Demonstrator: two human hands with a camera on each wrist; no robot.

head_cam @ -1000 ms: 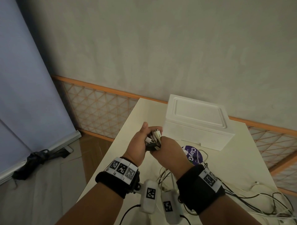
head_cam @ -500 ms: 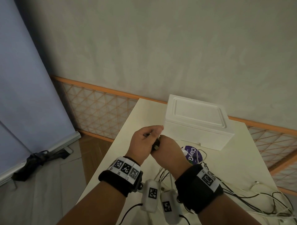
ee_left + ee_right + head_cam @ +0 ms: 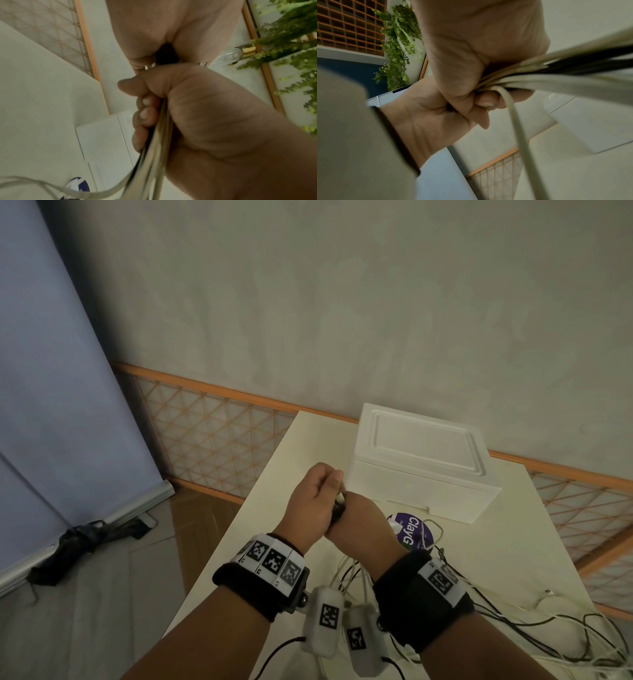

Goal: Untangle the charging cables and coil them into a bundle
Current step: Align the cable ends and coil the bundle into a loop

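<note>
At frame centre our right hand fists the charging cables while our left hand pinches their plug ends. We should keep the ends aligned, then draw the slack lower right off the table evenly.

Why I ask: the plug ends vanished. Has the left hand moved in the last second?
Yes. The left hand edged slightly right, toward the white box, its thumb folding down over the cables.

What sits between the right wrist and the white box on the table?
In the head view, a purple round lid lies on the table between the right hand and the white box, with a cable looped over it.
</note>
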